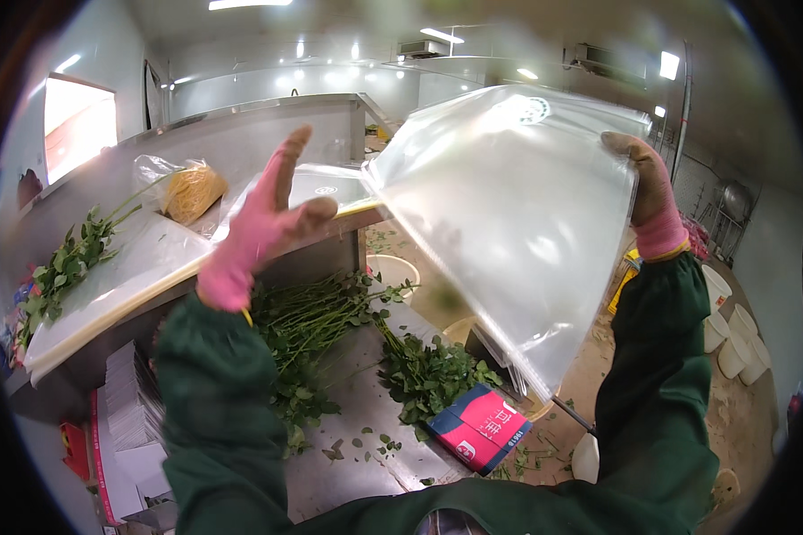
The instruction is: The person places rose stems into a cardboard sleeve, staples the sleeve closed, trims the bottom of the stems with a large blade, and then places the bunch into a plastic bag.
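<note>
My right hand (pixel 646 180), in a pink glove with brown-coated fingers, grips the right edge of a large clear plastic sleeve (pixel 508 221). The sleeve hangs at a slant with its wide end up, and a round printed mark shows near its top. My left hand (pixel 261 221), gloved the same way and slightly blurred, is raised empty with thumb and fingers apart. Behind it, more clear plastic sheets (pixel 334 184) lie on the upper shelf (pixel 348 224). Below, bundles of leafy flower stems (pixel 321 314) rest on the metal table (pixel 348 461), their blooms not visible.
A leafy stem bunch (pixel 73 264) and a bag of yellowish bands (pixel 193 192) lie on the shelf at left. A pink-and-blue package (pixel 480 428) sits at the table edge. White buckets (pixel 736 351) stand on the right; a box of folded white cardboard (pixel 130 408) is lower left.
</note>
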`<state>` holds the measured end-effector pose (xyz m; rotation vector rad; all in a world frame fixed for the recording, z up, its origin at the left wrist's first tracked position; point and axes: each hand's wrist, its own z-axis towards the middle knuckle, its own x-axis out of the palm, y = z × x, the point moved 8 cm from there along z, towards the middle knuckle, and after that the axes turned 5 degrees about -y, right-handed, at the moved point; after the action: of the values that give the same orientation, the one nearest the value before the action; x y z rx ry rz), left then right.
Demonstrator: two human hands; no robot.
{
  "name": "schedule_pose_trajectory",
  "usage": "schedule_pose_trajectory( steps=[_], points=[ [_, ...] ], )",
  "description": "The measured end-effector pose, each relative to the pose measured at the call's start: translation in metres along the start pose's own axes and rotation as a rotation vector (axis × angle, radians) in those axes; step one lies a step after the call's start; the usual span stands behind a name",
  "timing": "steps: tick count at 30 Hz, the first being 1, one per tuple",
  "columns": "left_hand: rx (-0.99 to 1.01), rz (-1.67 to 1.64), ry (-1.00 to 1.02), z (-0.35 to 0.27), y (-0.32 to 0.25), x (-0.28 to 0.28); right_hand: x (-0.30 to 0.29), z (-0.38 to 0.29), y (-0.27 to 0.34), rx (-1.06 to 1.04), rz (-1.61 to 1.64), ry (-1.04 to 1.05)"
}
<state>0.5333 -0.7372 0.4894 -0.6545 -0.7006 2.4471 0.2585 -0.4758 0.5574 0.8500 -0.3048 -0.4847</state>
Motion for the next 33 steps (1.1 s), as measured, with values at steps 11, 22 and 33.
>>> schedule_pose_trajectory(
  steps=[11, 22, 33],
  points=[
    [-0.428, -1.408, -0.554, -0.115, 0.096, 0.149, -0.133, -0.12, -0.014, -0.125, -0.84, 0.24],
    [-0.688, -1.023, -0.393, -0.163, 0.176, 0.163, -0.212, -0.159, 0.014, -0.021, -0.577, -0.112],
    [-0.936, -1.516, -0.23, -0.237, 0.133, 0.223, -0.053, -0.065, 0.013, 0.196, -0.55, 0.305]
  ],
)
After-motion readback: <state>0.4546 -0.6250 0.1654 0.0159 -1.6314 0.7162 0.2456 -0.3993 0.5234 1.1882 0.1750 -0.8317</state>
